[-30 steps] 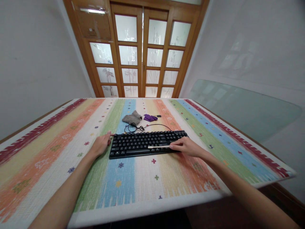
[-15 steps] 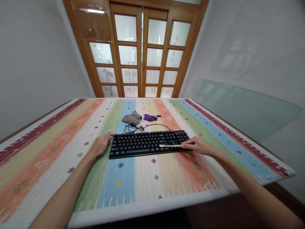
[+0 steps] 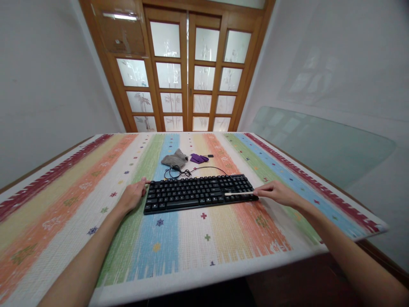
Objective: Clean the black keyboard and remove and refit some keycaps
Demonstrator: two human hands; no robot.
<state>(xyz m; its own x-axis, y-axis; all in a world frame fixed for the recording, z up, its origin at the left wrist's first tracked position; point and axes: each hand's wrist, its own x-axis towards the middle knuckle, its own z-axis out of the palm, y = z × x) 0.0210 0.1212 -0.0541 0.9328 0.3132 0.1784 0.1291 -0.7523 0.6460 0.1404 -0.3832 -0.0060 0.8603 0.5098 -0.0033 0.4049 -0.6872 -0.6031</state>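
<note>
A black keyboard [image 3: 194, 192] lies across the striped cloth in front of me. My left hand [image 3: 134, 194] is at its left end, fingers curled against the edge and holding it. In my right hand [image 3: 275, 192], a slim pale toothbrush [image 3: 241, 193] is pinched by the end of its handle. The brush points left, its head low over the keys on the right part of the keyboard; bristles are too small to make out. The keyboard's black cable [image 3: 175, 172] lies looped behind it.
Beyond the keyboard lie a grey cloth [image 3: 175, 159], a folded purple cloth [image 3: 198, 158] and a small black object [image 3: 210, 156]. The striped tablecloth [image 3: 194, 238] covers the table. A glass panel [image 3: 319, 140] is on the right, and wooden doors stand behind.
My right hand has moved right with the toothbrush, so the brush head sits farther right over the keys. My left hand stays at the keyboard's left end. The view has shifted slightly.
</note>
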